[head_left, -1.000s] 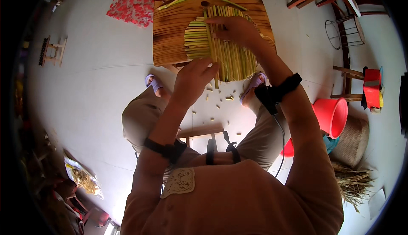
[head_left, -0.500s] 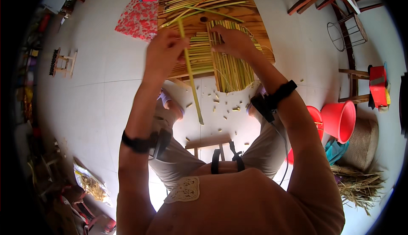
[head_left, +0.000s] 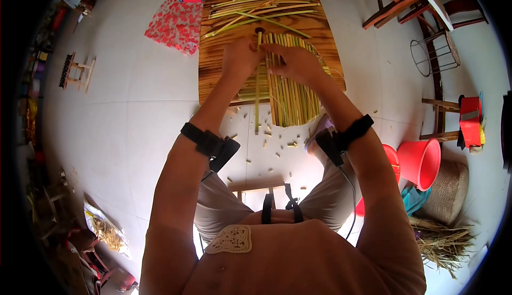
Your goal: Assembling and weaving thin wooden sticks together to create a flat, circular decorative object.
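My left hand [head_left: 241, 58] is closed on a long yellow-green stalk [head_left: 257, 105]. The stalk runs lengthwise along the left edge of a mat of stalks [head_left: 293, 103], a narrow gap showing between them lower down. Side by side, the mat's stalks are joined into a panel that overhangs the near edge of the wooden bench [head_left: 213, 60]. My right hand [head_left: 300, 63] lies over the mat's upper part, its fingers gripping the left edge close to my left fingertips. Other short stalks lie crosswise beneath, partly hidden by my left hand and forearm.
Loose stalks [head_left: 261, 8] are spread across the bench's far end. Cut bits [head_left: 292, 144] litter the floor between my feet. A red-patterned sheet [head_left: 173, 28] lies left of the bench. To the right are a red bucket [head_left: 421, 164], a woven stool [head_left: 448, 193] and dry straw [head_left: 442, 239].
My left hand has moved right with the stalk, bringing it from a slant apart from the mat to nearly parallel beside its left edge. My right hand stays at the mat.
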{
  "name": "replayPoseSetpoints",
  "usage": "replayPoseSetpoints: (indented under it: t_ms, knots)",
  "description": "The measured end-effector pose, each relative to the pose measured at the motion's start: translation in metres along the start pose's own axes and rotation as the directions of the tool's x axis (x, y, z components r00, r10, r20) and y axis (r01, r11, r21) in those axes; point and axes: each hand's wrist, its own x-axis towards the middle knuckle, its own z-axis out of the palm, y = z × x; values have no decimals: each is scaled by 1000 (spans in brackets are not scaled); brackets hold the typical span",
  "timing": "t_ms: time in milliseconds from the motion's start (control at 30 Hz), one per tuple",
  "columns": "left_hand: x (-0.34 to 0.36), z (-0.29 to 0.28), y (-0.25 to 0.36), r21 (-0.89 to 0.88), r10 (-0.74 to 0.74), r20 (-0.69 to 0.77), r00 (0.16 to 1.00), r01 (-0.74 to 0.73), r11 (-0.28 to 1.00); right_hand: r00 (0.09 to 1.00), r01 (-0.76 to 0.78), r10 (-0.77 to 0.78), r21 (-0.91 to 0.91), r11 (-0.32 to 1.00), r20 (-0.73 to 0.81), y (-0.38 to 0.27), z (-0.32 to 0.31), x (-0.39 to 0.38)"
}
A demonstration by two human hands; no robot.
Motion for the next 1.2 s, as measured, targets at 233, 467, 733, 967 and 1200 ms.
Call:
replayPoseSetpoints:
  t_ms: [233, 467, 733, 967, 1200]
  knots:
    - [-2, 12, -12, -294, -30, 4, 1000, 30, 955, 999, 7, -6, -25, 1000, 47, -6, -4, 1]
    - [-66, -1, -13, -36, 206, -334, 920, -230, 972, 999, 53, -53, -17, 998, 2, 8, 3, 4]
    - [-157, 37, -37, -668, -203, 472, 858, 498, 553, 994, 112, -111, -28, 993, 20, 11, 8, 10]
    - [-151, 50, -25, -787, -86, 526, 846, 522, 330, 989, 146, -147, 28, 989, 24, 18, 13, 13]
    - [-148, 49, -41, -795, 10, 588, 808, 576, 190, 988, 148, -148, 4, 989, 38, 9, 7, 12]
